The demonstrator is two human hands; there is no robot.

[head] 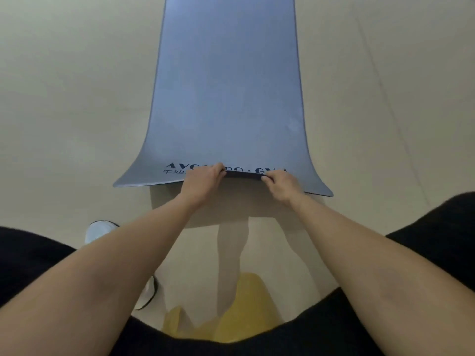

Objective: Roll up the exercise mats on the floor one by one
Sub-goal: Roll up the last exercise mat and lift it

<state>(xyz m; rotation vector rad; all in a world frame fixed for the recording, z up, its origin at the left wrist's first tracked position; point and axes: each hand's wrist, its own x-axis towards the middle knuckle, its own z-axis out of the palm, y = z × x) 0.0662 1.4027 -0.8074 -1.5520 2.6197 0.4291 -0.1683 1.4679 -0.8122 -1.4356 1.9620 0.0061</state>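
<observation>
A long blue exercise mat (pixel 226 86) lies flat on the beige floor and runs away from me to the top of the view. Dark lettering is printed along its near end. My left hand (pixel 203 179) pinches the near edge left of centre, fingers curled over the top. My right hand (pixel 280 182) pinches the same edge right of centre. Between the two hands the edge is lifted a little off the floor; the mat's near corners lie flat.
The beige floor (pixel 64 98) spreads wide on both sides of the mat. My white shoe (pixel 101 231) stands at the left, and a second shoe (pixel 149 294) shows lower down. Yellow fabric (pixel 246 304) hangs between my dark-clothed knees.
</observation>
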